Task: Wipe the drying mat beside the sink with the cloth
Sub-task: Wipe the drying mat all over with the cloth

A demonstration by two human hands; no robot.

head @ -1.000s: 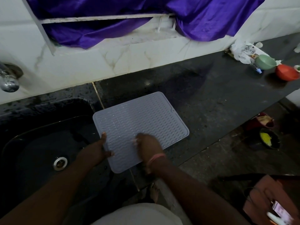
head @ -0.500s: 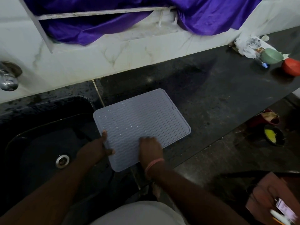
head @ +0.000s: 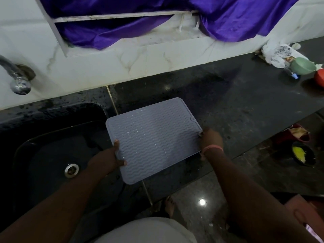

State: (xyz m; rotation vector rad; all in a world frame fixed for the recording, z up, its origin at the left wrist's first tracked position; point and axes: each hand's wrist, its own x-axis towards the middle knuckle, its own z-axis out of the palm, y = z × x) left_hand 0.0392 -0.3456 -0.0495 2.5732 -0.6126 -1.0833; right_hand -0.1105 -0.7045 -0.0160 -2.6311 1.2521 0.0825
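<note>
drying mat (head: pixel 154 137): grey, wavy-ribbed, on worktop (head: pixel 245 106) | left hand (head: pixel 107 159) gripped 8 o'clock edge | right hand (head: pixel 211 140) curled at 3 o'clock edge, contents unclear

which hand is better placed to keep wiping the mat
Right, probably. The right hand sits free at the drying mat's right edge, fingers curled as if round a cloth, which I cannot see. The left hand grips the mat's sink-side edge, steadying it.
</note>
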